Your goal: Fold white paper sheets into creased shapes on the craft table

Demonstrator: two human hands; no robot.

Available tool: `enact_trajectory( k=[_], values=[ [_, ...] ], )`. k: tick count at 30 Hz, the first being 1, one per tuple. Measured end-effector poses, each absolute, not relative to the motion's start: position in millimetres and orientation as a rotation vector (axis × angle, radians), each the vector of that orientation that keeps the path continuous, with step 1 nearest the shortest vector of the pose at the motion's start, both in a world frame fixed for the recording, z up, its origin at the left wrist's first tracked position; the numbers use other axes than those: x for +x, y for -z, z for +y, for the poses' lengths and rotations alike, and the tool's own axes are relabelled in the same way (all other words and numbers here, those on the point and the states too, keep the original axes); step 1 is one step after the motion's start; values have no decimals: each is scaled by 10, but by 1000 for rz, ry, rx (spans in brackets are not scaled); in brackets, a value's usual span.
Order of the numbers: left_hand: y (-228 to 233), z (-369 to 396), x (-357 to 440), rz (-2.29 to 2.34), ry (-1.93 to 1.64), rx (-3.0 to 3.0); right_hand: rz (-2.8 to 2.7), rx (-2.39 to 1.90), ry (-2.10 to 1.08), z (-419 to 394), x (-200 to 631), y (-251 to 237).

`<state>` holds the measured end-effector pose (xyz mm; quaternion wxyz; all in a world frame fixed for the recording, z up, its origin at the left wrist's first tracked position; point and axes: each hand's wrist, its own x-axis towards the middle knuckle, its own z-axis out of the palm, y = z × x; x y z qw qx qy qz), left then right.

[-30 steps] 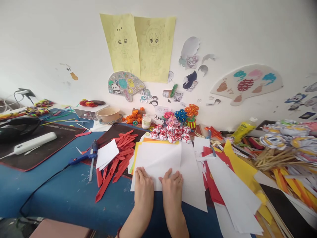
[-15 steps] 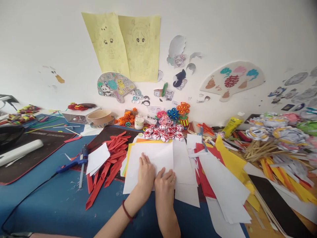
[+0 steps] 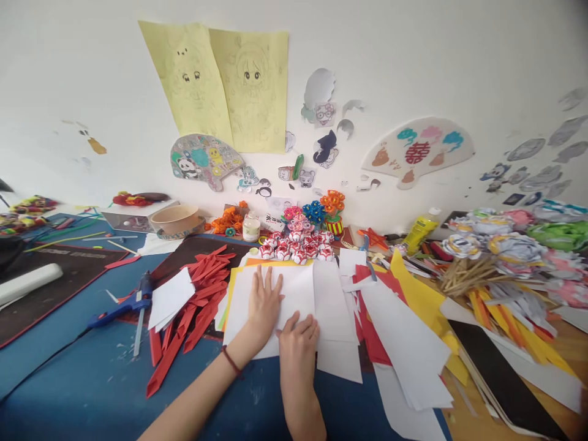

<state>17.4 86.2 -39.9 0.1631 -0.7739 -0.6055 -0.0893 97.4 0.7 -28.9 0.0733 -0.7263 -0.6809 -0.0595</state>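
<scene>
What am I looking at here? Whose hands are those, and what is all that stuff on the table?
The camera sits on a person's head and looks down at their own two bare hands, so you see what they see. The left hand lies flat with spread fingers on a white sheet of paper. The right hand presses on the near part of the same sheet. Neither hand grips anything. The sheet lies on a blue table. To the left are red paper strips and a blue glue gun. Behind the sheet stand small paper flowers. To the right lie more white, red and yellow sheets. Drawings hang on the wall.
</scene>
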Motion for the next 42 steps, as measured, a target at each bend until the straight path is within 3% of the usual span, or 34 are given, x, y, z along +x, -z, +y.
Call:
enact_trajectory(
  k=[25,42],
  values=[
    [119,1416,-131,-1281,354,-2411,-2042,-2160,181,12,1003,381],
    [137,1948,355,-1127,321,-2479,-2084,-2261,253,56,971,367]
  ],
)
